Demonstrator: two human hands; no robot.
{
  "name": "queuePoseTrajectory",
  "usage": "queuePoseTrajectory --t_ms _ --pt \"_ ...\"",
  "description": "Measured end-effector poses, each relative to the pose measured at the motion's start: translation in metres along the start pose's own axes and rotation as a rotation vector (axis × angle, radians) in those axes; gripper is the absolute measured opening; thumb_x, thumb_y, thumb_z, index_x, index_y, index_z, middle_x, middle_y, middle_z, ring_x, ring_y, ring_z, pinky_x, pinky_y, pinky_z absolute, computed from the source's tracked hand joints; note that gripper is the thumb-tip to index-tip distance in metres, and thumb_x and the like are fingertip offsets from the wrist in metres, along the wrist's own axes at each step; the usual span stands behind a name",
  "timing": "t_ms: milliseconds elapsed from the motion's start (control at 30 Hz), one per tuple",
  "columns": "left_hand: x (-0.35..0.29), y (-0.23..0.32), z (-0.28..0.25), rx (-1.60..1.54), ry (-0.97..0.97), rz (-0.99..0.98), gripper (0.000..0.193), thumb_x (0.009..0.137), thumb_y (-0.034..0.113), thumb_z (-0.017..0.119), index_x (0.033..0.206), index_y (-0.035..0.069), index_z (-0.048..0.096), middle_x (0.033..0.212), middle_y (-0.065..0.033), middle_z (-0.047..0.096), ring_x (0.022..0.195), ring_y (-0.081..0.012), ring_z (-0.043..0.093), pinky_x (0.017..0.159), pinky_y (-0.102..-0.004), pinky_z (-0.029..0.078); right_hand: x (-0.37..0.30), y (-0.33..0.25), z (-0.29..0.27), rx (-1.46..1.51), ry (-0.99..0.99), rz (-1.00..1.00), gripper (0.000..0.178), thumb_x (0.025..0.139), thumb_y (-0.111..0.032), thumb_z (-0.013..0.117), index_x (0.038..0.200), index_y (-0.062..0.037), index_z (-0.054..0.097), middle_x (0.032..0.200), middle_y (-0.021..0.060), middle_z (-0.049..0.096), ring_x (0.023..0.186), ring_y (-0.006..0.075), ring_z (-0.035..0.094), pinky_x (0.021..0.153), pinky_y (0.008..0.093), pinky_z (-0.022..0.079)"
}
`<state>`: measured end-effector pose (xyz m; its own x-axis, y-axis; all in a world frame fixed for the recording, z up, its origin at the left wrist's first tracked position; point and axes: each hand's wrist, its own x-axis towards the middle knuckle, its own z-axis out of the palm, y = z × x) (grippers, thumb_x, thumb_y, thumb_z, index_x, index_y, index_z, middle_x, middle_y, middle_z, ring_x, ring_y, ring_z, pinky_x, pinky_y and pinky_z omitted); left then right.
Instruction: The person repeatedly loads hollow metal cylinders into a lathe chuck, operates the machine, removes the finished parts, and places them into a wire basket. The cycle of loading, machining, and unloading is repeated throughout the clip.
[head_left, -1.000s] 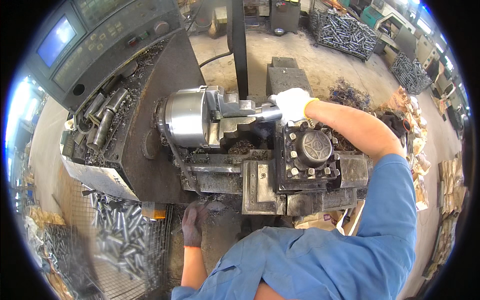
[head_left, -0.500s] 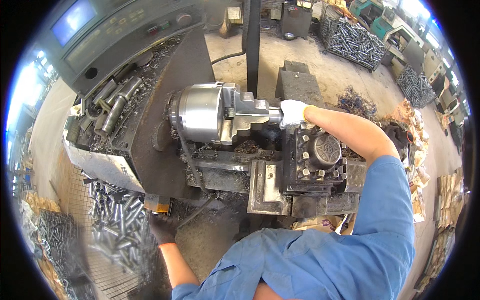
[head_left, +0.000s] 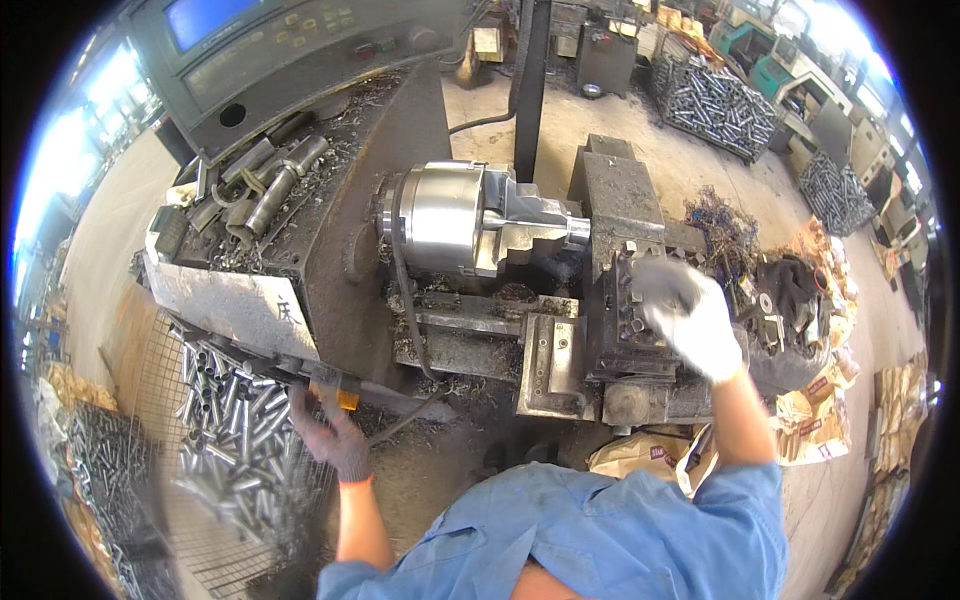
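While poised with the white-gloved right hand (head_left: 692, 318) over a black, bolt-studded steel tool post (head_left: 632, 348), showing only blurred fingers: cannot tell curled from spread. Dark-gloved left hand (head_left: 336, 438) low, fingers apart, pinching nothing visible, just behind a small orange-yellow block (head_left: 347, 399), beside a heap of silvery metal tubes (head_left: 238, 435). Ahead and left of right hand: short shiny metal tube (head_left: 578, 233), clamped in bright cylindrical steel chuck (head_left: 440, 215). Judged as tool-post tending, tube mounted; probably calling next for a sure right-hand touch, clear of the chuck. Dark character on white-painted panel (head_left: 235, 303), ahead of left hand; print on brown paper bag (head_left: 635, 456), nearer than right hand, unreadable.
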<state>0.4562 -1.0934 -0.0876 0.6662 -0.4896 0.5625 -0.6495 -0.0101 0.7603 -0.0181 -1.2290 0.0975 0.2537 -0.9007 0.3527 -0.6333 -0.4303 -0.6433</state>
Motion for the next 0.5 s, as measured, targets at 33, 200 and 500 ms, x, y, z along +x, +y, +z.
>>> queuePoseTrajectory --t_ms 33,200,500 --pt "0.02 0.033 0.01 0.006 -0.082 0.177 0.054 0.102 0.019 0.07 0.145 -0.009 0.054 0.141 -0.0248 0.06 0.133 -0.0361 0.058 0.115 -0.0443 0.047 -0.024 -0.009 0.001 0.032 0.036 -0.086 0.049 0.097 -0.048 0.077 0.116 -0.002 0.078 0.112 0.0126 0.081 0.101 0.0222 0.077 0.092 0.0398 0.061" --pt "0.162 0.185 0.141 0.229 -0.245 0.583 0.06 0.099 0.026 0.065 0.152 0.003 0.051 0.129 -0.0235 0.071 0.121 -0.0426 0.067 0.104 -0.05 0.053 -0.107 -0.008 0.031 0.299 -0.133 0.243 0.037 0.091 -0.016 0.075 0.127 -0.0044 0.076 0.115 0.0109 0.08 0.098 0.0188 0.079 0.087 0.0305 0.064" --pt "0.27 0.268 0.262 0.654 -0.48 0.35 0.084 0.104 0.047 0.056 0.172 0.017 0.016 0.133 -0.0287 0.07 0.116 -0.0441 0.072 0.098 -0.0574 0.056 -0.162 0.04 0.058 0.531 -0.28 0.551 0.034 0.096 -0.006 0.073 0.13 -0.0035 0.074 0.116 0.0113 0.079 0.104 0.0166 0.076 0.097 0.0314 0.06"
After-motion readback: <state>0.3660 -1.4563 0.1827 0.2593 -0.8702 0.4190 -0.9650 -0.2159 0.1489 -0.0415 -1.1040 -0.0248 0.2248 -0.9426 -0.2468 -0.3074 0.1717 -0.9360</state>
